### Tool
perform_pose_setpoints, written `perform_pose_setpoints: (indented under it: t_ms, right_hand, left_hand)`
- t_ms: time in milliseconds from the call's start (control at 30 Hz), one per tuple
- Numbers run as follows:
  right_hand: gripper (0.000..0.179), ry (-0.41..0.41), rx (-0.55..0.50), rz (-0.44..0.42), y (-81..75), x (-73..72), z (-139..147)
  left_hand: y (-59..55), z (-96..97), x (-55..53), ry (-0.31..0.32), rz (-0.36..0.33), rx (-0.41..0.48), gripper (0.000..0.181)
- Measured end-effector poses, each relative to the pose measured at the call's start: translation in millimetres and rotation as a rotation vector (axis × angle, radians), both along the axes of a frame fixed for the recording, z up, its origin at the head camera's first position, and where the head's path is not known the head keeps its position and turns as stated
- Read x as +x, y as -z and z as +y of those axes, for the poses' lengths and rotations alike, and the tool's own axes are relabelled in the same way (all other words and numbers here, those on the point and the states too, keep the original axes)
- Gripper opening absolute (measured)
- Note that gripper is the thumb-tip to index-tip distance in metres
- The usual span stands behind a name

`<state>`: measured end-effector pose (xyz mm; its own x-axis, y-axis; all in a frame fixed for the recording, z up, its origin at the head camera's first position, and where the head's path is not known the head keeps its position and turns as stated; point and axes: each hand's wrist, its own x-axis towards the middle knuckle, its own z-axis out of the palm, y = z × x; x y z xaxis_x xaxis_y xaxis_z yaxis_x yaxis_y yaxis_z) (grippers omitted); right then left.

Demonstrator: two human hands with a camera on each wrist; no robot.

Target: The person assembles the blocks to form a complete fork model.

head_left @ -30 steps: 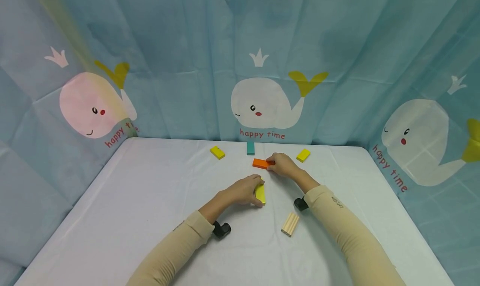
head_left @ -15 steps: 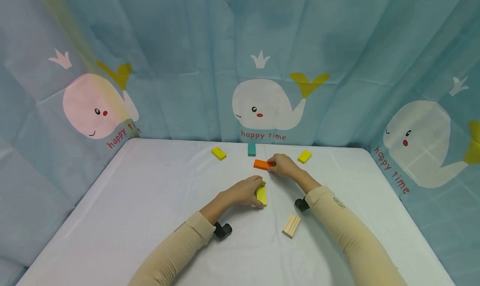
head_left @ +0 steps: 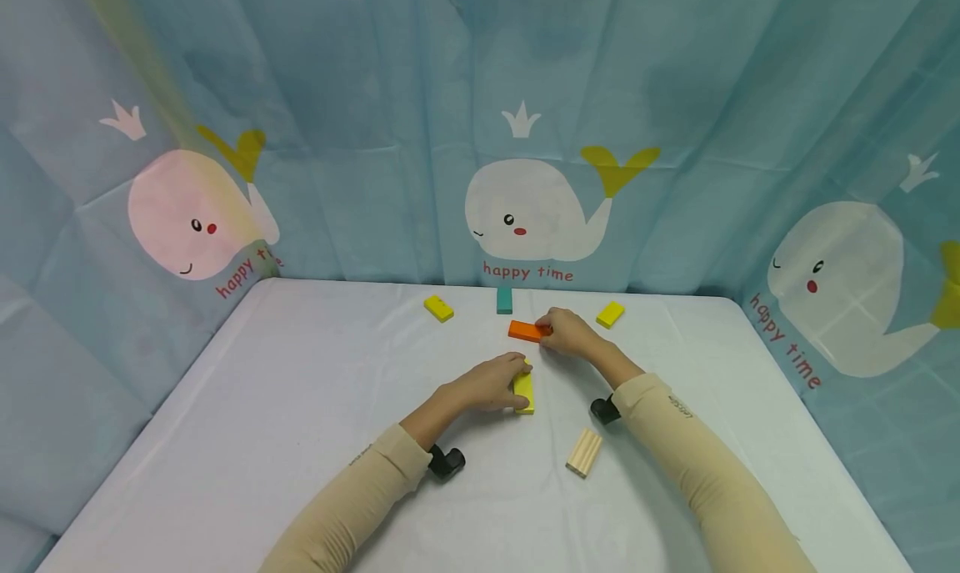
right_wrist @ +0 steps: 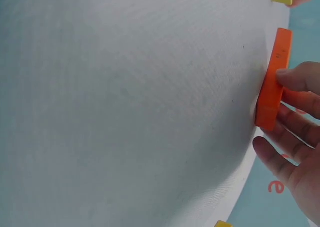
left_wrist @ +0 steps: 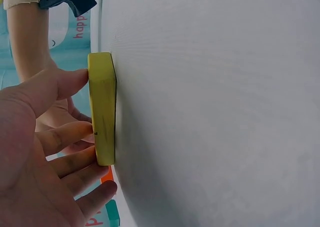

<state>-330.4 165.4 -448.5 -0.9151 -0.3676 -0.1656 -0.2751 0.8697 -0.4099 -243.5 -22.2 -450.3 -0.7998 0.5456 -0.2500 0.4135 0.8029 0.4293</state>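
Near the middle of the white table lies a yellow block (head_left: 524, 387), flat on the cloth. My left hand (head_left: 487, 383) touches it; in the left wrist view the thumb tip (left_wrist: 80, 81) and fingertips rest against its top, the fingers spread and not wrapped round it. Just beyond is an orange block (head_left: 525, 331), which my right hand (head_left: 568, 335) pinches at its right end. The right wrist view has the thumb on the near side of the orange block (right_wrist: 275, 82) and fingers on the far side, partly hidden by it.
Toward the back edge lie a teal block (head_left: 504, 300), a yellow block (head_left: 438, 308) to the left and another yellow block (head_left: 611, 314) to the right. A plain wooden piece with lengthwise grooves (head_left: 584, 453) lies nearer. A blue whale-print curtain (head_left: 360, 206) encloses the table.
My left thumb has shifted from the near end of the yellow block onto its top. The right hand stays on the orange block. The head view has shifted slightly.
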Motion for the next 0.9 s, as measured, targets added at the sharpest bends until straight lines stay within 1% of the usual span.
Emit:
perform_pose_setpoints:
  t_ms: [300, 600, 700, 900]
  right_hand:
    - [0.039, -0.026, -0.001, 0.034, 2.4, -0.2, 0.3]
    - [0.037, -0.040, -0.024, 0.034, 2.1, 3.2, 0.8]
    - [0.037, -0.055, -0.023, 0.037, 2.3, 5.2, 0.5]
    - [0.035, -0.087, -0.025, 0.045, 1.8, 11.1, -1.3]
  left_hand:
    - [-0.5, 1.1, -0.7, -0.020, -0.015, 0.007, 0.062]
    - [0.8, 0.2, -1.4, -0.033, -0.024, 0.044, 0.066]
    - [-0.6, 0.1, -0.6, -0.020, 0.002, 0.035, 0.063]
    - [-4.8, 0.2, 1.9, 0.035, 0.118, -0.009, 0.054]
